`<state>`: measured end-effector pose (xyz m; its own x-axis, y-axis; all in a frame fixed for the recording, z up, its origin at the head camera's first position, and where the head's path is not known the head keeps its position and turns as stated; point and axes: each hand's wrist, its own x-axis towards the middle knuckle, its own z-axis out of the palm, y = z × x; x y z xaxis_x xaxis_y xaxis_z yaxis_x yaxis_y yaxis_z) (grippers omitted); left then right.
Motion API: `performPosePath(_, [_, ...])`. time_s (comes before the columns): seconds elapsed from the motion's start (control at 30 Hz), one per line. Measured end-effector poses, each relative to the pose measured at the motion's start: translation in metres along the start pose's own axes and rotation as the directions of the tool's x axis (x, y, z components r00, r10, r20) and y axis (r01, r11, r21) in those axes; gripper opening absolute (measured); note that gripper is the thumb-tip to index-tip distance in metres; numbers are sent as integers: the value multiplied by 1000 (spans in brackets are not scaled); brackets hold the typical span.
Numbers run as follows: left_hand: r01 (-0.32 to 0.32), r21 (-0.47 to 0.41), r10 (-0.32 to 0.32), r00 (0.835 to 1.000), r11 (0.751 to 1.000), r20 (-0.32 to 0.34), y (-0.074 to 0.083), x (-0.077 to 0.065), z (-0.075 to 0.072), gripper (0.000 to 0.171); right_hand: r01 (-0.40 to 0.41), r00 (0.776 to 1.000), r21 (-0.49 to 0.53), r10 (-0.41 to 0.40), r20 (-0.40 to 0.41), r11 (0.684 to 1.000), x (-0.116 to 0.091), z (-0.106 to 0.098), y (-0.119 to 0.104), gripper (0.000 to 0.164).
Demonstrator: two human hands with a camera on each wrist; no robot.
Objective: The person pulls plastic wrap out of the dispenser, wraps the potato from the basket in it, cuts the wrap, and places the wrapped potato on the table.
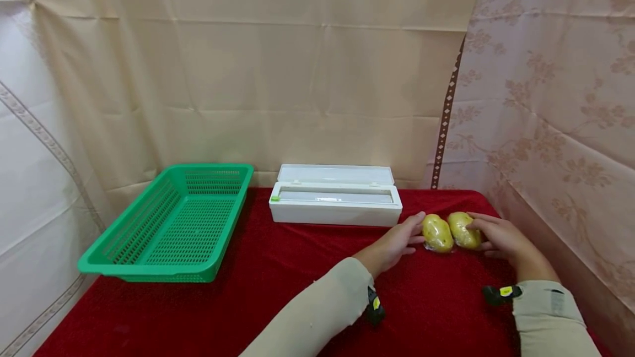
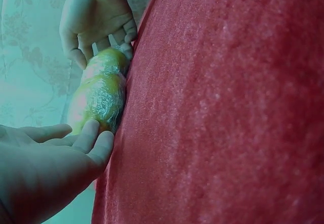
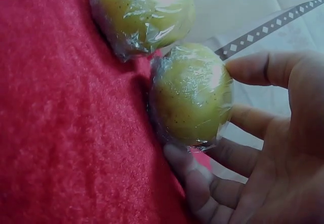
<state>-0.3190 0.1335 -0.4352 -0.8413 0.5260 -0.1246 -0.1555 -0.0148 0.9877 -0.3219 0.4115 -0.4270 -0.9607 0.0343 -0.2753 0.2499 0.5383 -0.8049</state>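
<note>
Two yellow potatoes wrapped in clear cling film lie side by side at the right of the table. By the left potato (image 1: 437,234) is my left hand (image 1: 394,242), its fingers loosely extended and fingertips at the potato's side. My right hand (image 1: 506,240) holds the right potato (image 1: 464,231) from its outer side. In the right wrist view, the thumb is at the upper edge of that potato (image 3: 190,100) and the other fingers curl around its far and lower sides. Glossy wrinkles of film show on both potatoes.
A white cling film dispenser box (image 1: 337,214) stands at the back middle with its lid (image 1: 335,174) raised. To the left is a green plastic basket (image 1: 225,241) with slotted walls. Red velvet cloth (image 1: 278,302) covers the table, and curtains hang behind it.
</note>
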Motion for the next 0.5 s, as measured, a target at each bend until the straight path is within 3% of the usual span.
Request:
performPosePath(0.23, [9,10,-9,1000,1000,-4,0,-1,-2,73,-15,1000,-4,14,-3,1000,1,3,1,79])
performPosePath(0.5, [17,59,-16,1000,998,-16,3,-2,-5,68,-27,999,-82,29,20,996,-3,-4,-1,91])
